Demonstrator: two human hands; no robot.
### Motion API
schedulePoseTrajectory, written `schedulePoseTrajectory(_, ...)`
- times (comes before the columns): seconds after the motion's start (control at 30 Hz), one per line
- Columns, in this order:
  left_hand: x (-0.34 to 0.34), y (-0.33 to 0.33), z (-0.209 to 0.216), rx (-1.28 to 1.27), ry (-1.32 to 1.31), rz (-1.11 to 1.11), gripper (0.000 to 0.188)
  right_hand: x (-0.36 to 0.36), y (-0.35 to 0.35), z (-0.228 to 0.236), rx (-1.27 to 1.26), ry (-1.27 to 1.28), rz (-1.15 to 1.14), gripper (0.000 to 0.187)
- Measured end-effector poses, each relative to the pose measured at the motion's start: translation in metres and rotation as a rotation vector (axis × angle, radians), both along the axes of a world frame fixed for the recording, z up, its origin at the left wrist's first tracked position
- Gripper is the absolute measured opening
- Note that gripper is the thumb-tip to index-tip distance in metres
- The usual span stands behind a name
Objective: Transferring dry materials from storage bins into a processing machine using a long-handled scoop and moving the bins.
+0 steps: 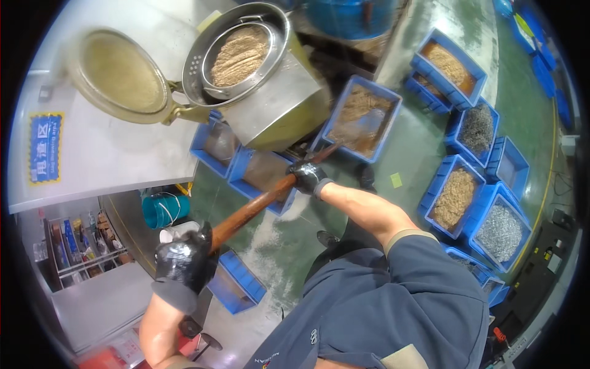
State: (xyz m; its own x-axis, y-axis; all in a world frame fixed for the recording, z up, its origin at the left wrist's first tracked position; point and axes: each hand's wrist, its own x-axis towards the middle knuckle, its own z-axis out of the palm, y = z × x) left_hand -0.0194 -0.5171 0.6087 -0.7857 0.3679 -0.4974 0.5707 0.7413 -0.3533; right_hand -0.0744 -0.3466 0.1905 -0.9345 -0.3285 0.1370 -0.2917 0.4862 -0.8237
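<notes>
One wooden handle (pixel 251 210) sat clenched by left hand (pixel 184 261) and right hand (pixel 308 177) — a slackened grip could have dropped it.

Green floor (pixel 409 141) (pale dust (pixel 264 237) in patches), white panel (pixel 117 154) with blue, yellow-edged sign (pixel 46 149).

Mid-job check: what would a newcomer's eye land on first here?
The thick wooden handle slanting across the centre, gripped by the black-gloved left hand and right hand. Next, the metal machine at upper left, its round lid open and tan material inside. Then the bright silver shavings in a blue bin at right.
</notes>
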Motion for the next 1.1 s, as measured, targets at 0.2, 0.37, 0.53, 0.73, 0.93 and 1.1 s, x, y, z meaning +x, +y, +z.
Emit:
schedulePoseTrajectory(0.2, 0.019, -0.009, -0.013, 0.692, -0.644, 1.356, 0.046, 0.033, -0.015, -0.040, 0.046, 0.052, -0.169, 0.014)
schedulePoseTrajectory(0.37, 0.063, -0.014, -0.056, 0.837, -0.586, 1.850, 0.056, 0.054, -0.021, -0.069, 0.140, -0.012, -0.354, 0.021)
schedulePoseTrajectory(0.53, 0.046, 0.005, -0.090, 0.846, -0.624, 1.844, 0.052, 0.031, 0.017, -0.089, 0.195, 0.094, -0.216, 0.025)
schedulePoseTrajectory(0.73, 0.015, 0.025, -0.158, 0.852, -0.587, 1.794, 0.047, -0.019, 0.055, -0.157, -0.049, -0.262, -0.251, 0.030)
schedulePoseTrajectory(0.93, 0.038, -0.020, -0.205, 0.905, -0.564, 1.812, 0.048, -0.008, 0.029, -0.161, 0.370, -0.078, -0.105, 0.043)
schedulePoseTrajectory(1.1, 0.090, -0.039, -0.254, 0.942, -0.686, 1.990, 0.050, 0.019, 0.030, -0.189, 0.277, -0.235, -0.335, 0.041)
